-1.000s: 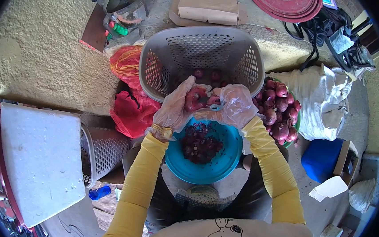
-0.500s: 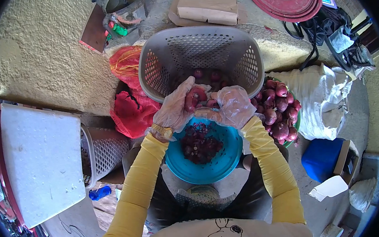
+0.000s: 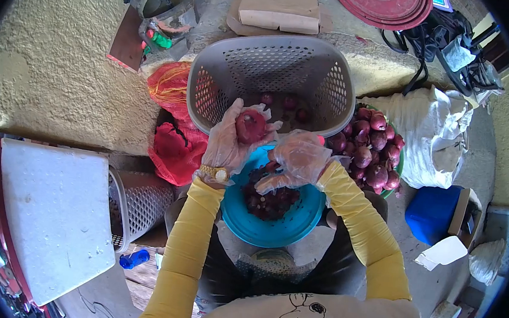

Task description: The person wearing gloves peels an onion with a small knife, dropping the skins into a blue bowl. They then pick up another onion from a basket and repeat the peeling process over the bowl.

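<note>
1 red onion (image 3: 250,126) in left hand (image 3: 230,142), right hand (image 3: 295,160) just beside

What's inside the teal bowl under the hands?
The teal bowl holds a heap of dark purple onion skins. The right hand hangs over the far part, so whatever lies beneath it is covered.

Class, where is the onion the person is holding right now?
The onion sits in the left hand, raised by the grey basket's near rim, above the blue bowl.
</note>
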The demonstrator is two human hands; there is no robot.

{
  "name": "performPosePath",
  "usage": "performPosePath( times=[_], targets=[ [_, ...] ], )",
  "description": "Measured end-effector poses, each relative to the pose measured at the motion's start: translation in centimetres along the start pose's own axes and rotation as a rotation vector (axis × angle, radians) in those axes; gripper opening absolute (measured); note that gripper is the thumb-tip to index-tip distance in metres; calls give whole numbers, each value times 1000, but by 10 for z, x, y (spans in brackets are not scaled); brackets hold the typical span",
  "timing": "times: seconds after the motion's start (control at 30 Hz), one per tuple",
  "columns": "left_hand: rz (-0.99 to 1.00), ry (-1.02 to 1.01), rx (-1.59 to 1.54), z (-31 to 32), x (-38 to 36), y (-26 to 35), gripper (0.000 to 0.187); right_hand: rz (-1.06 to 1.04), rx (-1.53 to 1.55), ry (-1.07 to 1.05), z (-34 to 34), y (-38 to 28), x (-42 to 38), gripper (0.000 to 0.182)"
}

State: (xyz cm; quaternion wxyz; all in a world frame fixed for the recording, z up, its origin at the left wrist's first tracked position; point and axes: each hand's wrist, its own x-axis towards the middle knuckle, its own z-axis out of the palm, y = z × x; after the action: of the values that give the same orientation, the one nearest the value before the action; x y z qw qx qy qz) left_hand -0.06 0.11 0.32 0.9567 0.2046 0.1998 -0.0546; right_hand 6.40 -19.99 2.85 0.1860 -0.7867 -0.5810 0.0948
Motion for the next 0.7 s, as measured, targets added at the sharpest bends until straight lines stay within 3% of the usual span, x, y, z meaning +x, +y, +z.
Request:
performPosePath(
  times=[0.17,0.23,0.37,0.43,0.47,0.53,0.57,0.63,0.7],
  targets=[
    [30,-25,-1,4,-1,-2,45,97,16,-89,15,5,2,64],
    [31,-27,-12,8,-2,-2,43,-5,45,19,14,9,-1,63],
    [66,-3,1,14,-5,-2,38,-18,105,68,0,6,2,64],
    [89,-21,14,15,-7,-4,37,190,29,143,-4,4,3,64],
    [153,-30,53,15,-8,-6,35,190,27,143,-4,5,3,64],
    [216,-38,91,10,-5,-10,33,257,146,387,-4,7,3,66],
    [237,-44,78,0,3,-13,33,257,146,387,-6,6,3,66],
    [257,-52,65,3,6,-16,33,454,241,319,-10,4,3,66],
    [323,-25,91,8,5,-20,38,450,247,334,-6,6,4,66]
  ],
)
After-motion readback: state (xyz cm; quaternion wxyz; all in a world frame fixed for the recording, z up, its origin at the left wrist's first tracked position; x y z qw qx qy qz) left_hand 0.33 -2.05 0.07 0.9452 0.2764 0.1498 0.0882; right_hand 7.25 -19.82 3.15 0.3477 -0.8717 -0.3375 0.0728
